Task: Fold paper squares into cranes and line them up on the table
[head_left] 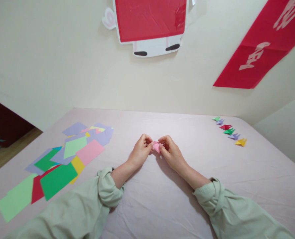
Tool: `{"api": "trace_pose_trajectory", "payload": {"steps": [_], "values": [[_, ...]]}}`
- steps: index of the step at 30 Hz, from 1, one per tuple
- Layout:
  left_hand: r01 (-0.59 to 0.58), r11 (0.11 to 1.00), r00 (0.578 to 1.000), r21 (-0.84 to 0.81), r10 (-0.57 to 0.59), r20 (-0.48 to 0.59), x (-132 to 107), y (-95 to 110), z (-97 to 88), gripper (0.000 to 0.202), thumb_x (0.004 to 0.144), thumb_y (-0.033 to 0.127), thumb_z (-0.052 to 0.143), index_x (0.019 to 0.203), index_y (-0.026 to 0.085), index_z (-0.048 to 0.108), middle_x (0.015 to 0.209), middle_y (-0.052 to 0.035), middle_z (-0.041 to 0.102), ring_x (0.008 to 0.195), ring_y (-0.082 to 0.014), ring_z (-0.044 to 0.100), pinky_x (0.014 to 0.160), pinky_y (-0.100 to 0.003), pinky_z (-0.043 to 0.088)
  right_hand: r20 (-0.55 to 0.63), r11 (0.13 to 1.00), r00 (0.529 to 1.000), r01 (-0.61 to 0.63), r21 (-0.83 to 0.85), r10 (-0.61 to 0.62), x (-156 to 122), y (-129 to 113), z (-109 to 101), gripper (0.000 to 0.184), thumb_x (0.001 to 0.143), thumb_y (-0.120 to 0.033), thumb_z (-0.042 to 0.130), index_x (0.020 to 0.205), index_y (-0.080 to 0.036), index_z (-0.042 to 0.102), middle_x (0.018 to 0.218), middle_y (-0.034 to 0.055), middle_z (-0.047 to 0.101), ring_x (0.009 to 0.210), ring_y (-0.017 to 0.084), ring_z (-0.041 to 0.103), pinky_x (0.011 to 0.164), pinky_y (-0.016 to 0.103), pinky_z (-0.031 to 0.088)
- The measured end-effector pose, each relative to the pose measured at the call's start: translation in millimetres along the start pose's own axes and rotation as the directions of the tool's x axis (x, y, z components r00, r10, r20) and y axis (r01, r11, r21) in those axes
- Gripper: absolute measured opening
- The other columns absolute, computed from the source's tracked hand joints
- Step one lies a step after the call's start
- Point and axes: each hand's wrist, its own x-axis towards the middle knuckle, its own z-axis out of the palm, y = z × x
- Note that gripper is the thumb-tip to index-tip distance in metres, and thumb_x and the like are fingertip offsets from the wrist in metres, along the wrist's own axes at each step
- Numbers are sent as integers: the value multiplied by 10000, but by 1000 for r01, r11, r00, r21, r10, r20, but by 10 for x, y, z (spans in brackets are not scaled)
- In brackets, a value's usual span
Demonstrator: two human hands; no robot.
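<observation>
A small folded piece of pink paper is pinched between both my hands over the middle of the table. My left hand grips its left side with curled fingers. My right hand grips its right side, thumb and fingers pressed together. Both forearms rest on the pale pink tablecloth, in light green sleeves rolled up at the wrist.
Several loose coloured paper sheets lie spread at the left. A row of small folded paper figures lies at the far right. A cream wall with red banners stands behind the table. A wooden floor shows at the left edge.
</observation>
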Motion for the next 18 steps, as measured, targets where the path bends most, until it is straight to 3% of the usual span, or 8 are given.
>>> {"api": "trace_pose_trajectory", "payload": {"steps": [5, 18], "values": [[-26, 998, 1000, 56, 26, 9, -13, 39, -15, 88, 780, 206, 568, 846, 188, 512, 785, 31, 569, 621, -75, 556, 552, -183, 425, 17, 998, 1000, 13, 69, -14, 16, 50, 2, 146, 852, -196, 475, 988, -213, 528, 931, 14, 619, 744, 148, 580, 663, 281, 444], [17, 996, 999, 84, -14, -36, -6, 78, -22, 123, 762, 213, 543, 846, 179, 626, 718, 3, 627, 629, -115, 587, 583, -220, 450, 82, 992, 997, -13, 128, 2, 32, 7, -15, 219, 824, -178, 473, 1024, -202, 558, 954, 18, 622, 692, 130, 596, 656, 285, 473]]}}
